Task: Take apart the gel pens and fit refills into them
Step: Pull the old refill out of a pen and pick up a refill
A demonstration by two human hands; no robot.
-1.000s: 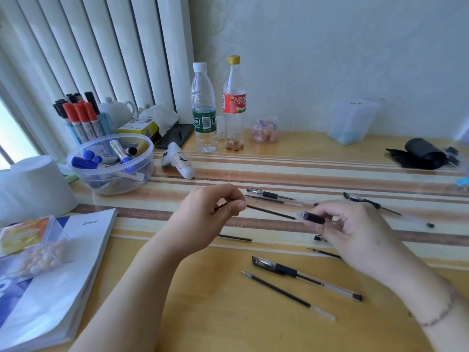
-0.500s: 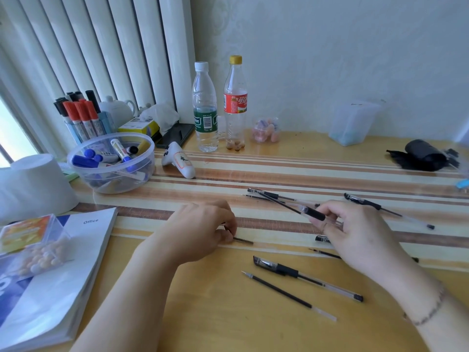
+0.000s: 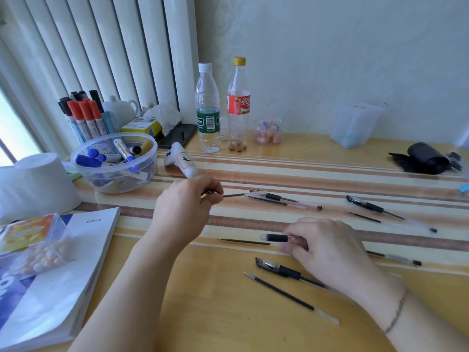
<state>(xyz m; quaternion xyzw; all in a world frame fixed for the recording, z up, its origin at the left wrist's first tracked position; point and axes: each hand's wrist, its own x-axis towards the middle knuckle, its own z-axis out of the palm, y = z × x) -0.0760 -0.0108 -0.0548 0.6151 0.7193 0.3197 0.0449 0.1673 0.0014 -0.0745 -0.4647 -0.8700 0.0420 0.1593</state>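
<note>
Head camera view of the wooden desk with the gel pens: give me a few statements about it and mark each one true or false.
1. The left hand pinches a thin black refill. True.
2. The right hand is empty. False: it holds a clear pen barrel with a black grip.
3. The clear round plastic bowl holds blue-capped markers. True.
4. Both clear plastic bottles have yellow caps. False: the green-labelled bottle has a white cap; only the red-labelled bottle has a yellow one.
5. A loose black refill with a clear tail lies on the desk near the right forearm. True.
</note>
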